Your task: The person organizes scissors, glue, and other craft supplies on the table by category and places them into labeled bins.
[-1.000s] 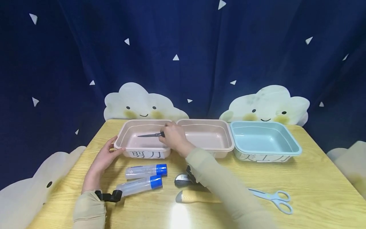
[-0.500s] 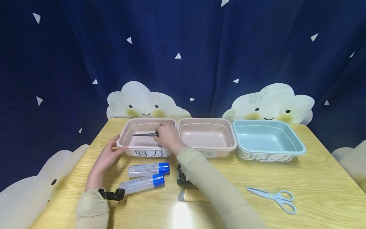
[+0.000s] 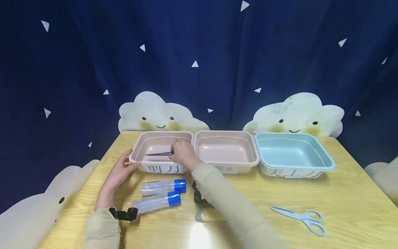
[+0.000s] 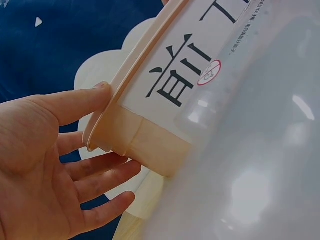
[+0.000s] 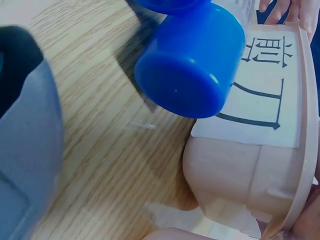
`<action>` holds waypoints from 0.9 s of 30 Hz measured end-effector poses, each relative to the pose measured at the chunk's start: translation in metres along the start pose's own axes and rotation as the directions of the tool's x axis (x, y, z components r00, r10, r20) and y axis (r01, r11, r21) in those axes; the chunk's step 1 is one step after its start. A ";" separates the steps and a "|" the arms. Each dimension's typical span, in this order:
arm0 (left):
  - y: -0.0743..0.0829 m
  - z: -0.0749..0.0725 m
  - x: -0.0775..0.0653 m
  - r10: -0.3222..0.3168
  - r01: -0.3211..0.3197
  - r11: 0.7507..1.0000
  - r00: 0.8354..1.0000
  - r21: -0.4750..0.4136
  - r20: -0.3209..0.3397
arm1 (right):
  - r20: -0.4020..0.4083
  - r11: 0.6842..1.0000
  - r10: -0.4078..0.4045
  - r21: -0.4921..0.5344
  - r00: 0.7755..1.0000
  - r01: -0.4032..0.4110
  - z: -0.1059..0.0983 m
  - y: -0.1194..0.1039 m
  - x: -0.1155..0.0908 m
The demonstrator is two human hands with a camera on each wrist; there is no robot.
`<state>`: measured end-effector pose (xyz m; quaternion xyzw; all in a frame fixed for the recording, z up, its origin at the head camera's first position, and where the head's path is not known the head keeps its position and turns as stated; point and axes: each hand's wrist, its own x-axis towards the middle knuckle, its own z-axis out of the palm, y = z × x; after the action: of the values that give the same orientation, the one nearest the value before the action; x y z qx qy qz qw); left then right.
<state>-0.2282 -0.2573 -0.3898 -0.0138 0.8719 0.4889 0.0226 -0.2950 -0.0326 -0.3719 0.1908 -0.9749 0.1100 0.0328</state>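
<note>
Navy curtain [image 3: 217,41] hangs behind the table [image 3: 345,193]. Left hand [image 3: 120,172] holds the left bin [image 3: 152,141] by its near left corner; right hand [image 3: 182,152] grips the dark scissors [image 3: 160,154] by the handles [image 3: 172,151], in or just over that bin. Likely light, stiff and slick-bladed, they hold best there.

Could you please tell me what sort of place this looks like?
Probably an indoor tabletop workspace, perhaps staged: three labelled bins stand in a row on a wood-grained table, with a dark blue, cloud-patterned curtain hanging behind.
</note>
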 end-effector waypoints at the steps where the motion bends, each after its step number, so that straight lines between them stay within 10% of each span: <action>1: 0.000 0.001 0.000 0.000 0.000 1.000 1.000 -0.001 0.003 | 0.015 1.000 0.009 0.005 1.000 -0.009 0.000 0.000 0.000; 15: -0.003 0.000 0.001 -0.015 0.015 1.000 1.000 -0.002 0.009 | 0.098 0.999 0.029 0.016 0.995 -0.031 0.002 -0.001 0.002; 27: -0.002 0.000 0.000 -0.032 0.032 0.999 0.999 -0.015 0.008 | -0.012 0.993 -0.048 0.107 0.999 0.049 -0.010 0.001 -0.014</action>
<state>-0.2284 -0.2586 -0.3918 -0.0260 0.8677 0.4953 0.0340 -0.2827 -0.0243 -0.3639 0.2157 -0.9624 0.1625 0.0297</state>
